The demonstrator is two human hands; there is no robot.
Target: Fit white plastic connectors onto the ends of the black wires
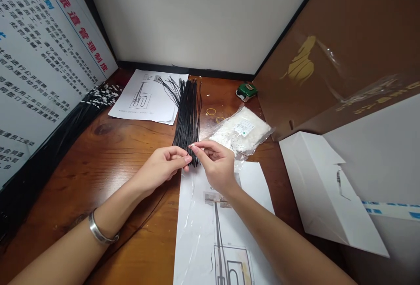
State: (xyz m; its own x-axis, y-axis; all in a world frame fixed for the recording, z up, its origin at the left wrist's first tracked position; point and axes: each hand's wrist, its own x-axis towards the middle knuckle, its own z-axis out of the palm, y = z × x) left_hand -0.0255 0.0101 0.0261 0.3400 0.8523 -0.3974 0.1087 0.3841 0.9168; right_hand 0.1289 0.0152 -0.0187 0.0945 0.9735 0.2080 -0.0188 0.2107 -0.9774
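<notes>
My left hand pinches a thin black wire, whose tail runs down and left across the table beneath my forearm. Between the thumb and forefinger of my right hand is a tiny white piece that looks like a connector, partly covered by the fingers. The two hands nearly meet at the lower end of a bundle of black wires lying on the table. Right beyond my right hand rests a clear plastic bag full of small white pieces.
More black wires with white ends lie along the left panel. Printed drawings sit at the back, and a larger drawing lies under my right arm. A green tape measure, rubber bands and a brown box are also there.
</notes>
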